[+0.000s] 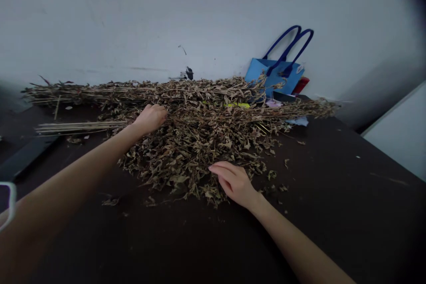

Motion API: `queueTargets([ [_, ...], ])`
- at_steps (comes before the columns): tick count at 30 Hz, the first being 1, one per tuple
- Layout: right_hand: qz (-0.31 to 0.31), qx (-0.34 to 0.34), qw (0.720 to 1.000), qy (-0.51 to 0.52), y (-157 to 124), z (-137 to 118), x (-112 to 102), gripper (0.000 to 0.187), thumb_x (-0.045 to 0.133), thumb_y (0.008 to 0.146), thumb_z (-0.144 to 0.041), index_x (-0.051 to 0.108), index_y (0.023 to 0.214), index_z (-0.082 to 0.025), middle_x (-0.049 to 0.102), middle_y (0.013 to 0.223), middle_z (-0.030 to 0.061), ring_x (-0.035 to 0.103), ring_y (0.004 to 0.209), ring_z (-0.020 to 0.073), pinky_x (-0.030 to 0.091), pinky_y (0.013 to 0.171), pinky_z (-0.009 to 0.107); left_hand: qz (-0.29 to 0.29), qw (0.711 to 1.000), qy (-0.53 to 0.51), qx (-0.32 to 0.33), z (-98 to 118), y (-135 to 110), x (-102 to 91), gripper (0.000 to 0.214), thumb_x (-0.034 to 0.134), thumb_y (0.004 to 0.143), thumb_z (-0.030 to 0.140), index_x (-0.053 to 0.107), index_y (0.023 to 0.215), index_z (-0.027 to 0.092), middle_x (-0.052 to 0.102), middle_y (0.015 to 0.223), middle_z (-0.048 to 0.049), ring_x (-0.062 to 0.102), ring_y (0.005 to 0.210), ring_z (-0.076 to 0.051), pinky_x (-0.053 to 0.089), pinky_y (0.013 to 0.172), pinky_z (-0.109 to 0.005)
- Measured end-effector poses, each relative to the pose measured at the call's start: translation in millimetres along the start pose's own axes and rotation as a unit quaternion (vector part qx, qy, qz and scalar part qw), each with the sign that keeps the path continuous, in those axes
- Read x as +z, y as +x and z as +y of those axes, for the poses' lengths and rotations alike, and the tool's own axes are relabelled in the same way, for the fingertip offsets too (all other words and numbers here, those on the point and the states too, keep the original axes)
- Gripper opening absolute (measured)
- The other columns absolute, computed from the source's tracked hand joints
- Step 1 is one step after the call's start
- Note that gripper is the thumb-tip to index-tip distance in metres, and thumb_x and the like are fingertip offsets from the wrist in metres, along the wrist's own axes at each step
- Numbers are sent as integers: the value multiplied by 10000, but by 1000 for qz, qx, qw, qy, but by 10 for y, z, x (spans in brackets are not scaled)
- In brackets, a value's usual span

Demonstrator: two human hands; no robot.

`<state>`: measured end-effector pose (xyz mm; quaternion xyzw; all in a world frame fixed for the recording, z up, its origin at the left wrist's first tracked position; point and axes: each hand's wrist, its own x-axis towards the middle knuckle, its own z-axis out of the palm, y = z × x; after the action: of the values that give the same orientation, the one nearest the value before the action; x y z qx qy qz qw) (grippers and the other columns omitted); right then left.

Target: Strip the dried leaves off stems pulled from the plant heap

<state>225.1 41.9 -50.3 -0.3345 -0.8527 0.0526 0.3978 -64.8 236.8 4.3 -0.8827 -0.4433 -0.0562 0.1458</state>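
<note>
1. The big pile of dry brown leaves and thin stems (199,142) lay on the dark table (333,186).
2. My left hand (151,117) was curled over the stems.
3. My right hand (234,182) lay flat, fingers together, at the pile's edge.
4. The leaves looked light and crumbly, so the stiffer stems seemed best to hold.

Your view is dim and evenly lit, without glare; the pale wall (133,17) is brightest, and corners far from it blur, darken and curve.
</note>
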Motion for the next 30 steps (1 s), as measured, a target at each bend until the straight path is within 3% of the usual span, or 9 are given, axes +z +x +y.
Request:
queueTargets([
  [8, 9, 12, 1000, -6, -5, 26, 4, 338, 428, 841, -64, 561, 1118, -204, 628, 1026, 58, 608, 920, 137, 521, 773, 263, 16, 998, 62, -4, 24, -47, -216, 164, 473, 761, 176, 589, 873, 147, 629, 903, -136, 557, 944, -310, 354, 806, -425],
  [14, 12, 32, 999, -7, -1, 19, -6, 319, 418, 848, -76, 569, 1102, -197, 631, 1010, 60, 615, 884, 135, 520, 739, 258, 38, 995, 74, -63, 87, -118, -211, 221, 450, 752, 148, 594, 917, 114, 612, 925, -168, 540, 951, -345, 358, 781, -455],
  [19, 29, 52, 998, -15, 64, -7, -61, 287, 396, 869, -103, 561, 1077, -210, 628, 973, 47, 609, 861, 130, 511, 740, 263, 32, 995, 63, -75, 108, -188, -185, 221, 399, 819, 154, 604, 901, 145, 611, 965, -145, 545, 960, -314, 358, 773, -427],
  [24, 45, 114, 989, -77, 399, 231, -188, 233, 359, 907, -153, 538, 1053, -179, 602, 993, 68, 578, 889, 149, 477, 766, 276, 17, 995, 39, -92, 85, -227, -118, 221, 385, 845, 161, 561, 976, 131, 659, 901, -135, 596, 905, -288, 348, 766, -398],
  [30, -60, 129, 973, -183, 1063, 814, -112, 178, 424, 883, -150, 591, 945, -162, 597, 977, 75, 524, 966, 186, 412, 866, 291, 9, 994, 23, -110, 82, -254, -39, 200, 403, 847, 186, 539, 992, 159, 677, 869, -119, 616, 880, -279, 335, 783, -391],
])
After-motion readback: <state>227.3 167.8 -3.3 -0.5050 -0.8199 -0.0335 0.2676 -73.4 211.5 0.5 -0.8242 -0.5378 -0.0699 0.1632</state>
